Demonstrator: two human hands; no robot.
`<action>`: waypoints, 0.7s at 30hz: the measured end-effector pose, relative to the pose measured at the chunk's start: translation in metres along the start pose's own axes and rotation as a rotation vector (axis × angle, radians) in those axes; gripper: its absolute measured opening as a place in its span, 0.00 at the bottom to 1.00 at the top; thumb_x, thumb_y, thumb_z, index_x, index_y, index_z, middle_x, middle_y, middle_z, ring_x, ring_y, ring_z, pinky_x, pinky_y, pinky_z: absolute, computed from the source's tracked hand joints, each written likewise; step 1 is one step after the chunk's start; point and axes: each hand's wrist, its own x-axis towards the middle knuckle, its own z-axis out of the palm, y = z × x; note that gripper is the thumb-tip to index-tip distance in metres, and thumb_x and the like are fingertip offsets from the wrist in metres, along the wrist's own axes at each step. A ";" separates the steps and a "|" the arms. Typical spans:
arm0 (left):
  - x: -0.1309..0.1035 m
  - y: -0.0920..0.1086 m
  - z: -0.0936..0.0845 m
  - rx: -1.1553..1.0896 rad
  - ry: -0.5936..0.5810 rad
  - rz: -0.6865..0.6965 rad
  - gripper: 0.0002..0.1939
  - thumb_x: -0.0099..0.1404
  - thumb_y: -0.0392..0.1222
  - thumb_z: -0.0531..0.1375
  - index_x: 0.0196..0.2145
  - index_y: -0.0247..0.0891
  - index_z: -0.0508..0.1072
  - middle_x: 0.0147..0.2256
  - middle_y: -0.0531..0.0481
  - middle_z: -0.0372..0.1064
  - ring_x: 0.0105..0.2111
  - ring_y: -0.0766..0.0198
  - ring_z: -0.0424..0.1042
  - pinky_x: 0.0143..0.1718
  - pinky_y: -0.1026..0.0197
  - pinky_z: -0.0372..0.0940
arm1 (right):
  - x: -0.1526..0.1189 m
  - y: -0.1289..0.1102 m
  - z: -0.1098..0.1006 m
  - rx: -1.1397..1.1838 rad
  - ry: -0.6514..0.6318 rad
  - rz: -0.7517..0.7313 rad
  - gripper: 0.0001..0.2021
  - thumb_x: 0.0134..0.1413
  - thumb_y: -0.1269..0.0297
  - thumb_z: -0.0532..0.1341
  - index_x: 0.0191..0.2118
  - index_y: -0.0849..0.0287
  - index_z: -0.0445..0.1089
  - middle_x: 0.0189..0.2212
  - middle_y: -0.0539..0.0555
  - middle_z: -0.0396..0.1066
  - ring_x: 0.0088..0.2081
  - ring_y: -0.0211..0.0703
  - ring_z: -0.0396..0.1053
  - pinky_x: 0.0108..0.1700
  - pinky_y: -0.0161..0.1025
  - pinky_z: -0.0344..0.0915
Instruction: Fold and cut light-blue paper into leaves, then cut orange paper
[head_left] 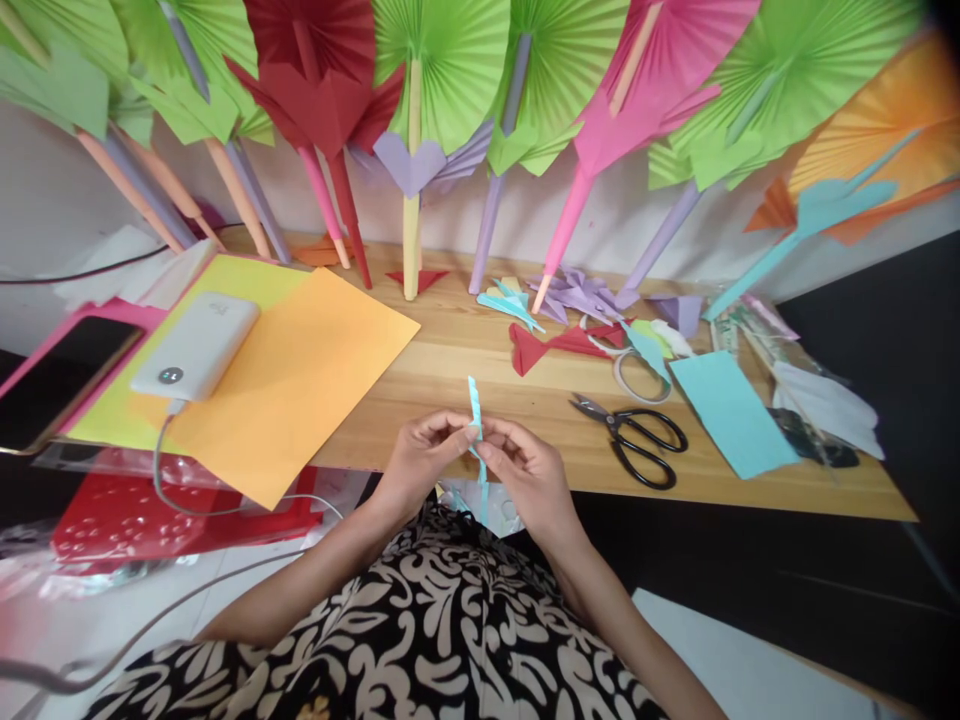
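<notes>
My left hand [426, 465] and right hand [531, 470] close together, both pinched on a pleated blue strip [475, 398], scissors [616, 424] lay at three o'clock, orange paper [315, 380] at ten.

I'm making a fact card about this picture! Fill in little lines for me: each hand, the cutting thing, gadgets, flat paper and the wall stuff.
Left hand: the left hand pinches a twisted light-blue paper strip
Right hand: the right hand pinches the same strip
Cutting tool: black-handled scissors, lying on the wooden table to the right of the hands
Gadgets: white power bank with a cable plugged in; smartphone at far left
Flat paper: orange sheet; light-blue sheet
Along the wall: pleated paper fans, many green
</notes>
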 end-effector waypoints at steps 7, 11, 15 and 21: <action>0.005 -0.001 -0.002 0.003 -0.017 0.018 0.11 0.55 0.45 0.68 0.25 0.36 0.73 0.23 0.55 0.65 0.25 0.70 0.62 0.30 0.65 0.59 | 0.002 0.001 0.000 -0.063 -0.023 0.015 0.14 0.51 0.51 0.65 0.30 0.59 0.76 0.22 0.49 0.67 0.25 0.35 0.60 0.26 0.34 0.58; 0.004 -0.002 -0.003 -0.013 -0.017 0.020 0.12 0.55 0.44 0.69 0.23 0.36 0.71 0.23 0.56 0.63 0.24 0.71 0.61 0.29 0.66 0.58 | 0.005 -0.001 0.001 -0.054 -0.048 0.032 0.14 0.51 0.51 0.64 0.26 0.58 0.72 0.19 0.45 0.58 0.22 0.33 0.53 0.24 0.33 0.51; 0.002 -0.003 -0.002 -0.089 0.039 0.024 0.11 0.54 0.43 0.68 0.23 0.36 0.72 0.23 0.56 0.63 0.25 0.71 0.61 0.30 0.66 0.58 | 0.005 -0.005 0.002 -0.039 -0.094 0.096 0.13 0.50 0.54 0.63 0.24 0.58 0.69 0.18 0.45 0.59 0.21 0.32 0.53 0.24 0.33 0.52; 0.003 -0.008 -0.004 -0.188 0.110 0.017 0.10 0.53 0.41 0.69 0.24 0.36 0.71 0.25 0.57 0.64 0.26 0.71 0.61 0.31 0.67 0.57 | 0.000 -0.010 0.000 -0.074 -0.148 0.169 0.11 0.48 0.57 0.62 0.23 0.57 0.67 0.18 0.46 0.64 0.20 0.33 0.59 0.24 0.33 0.56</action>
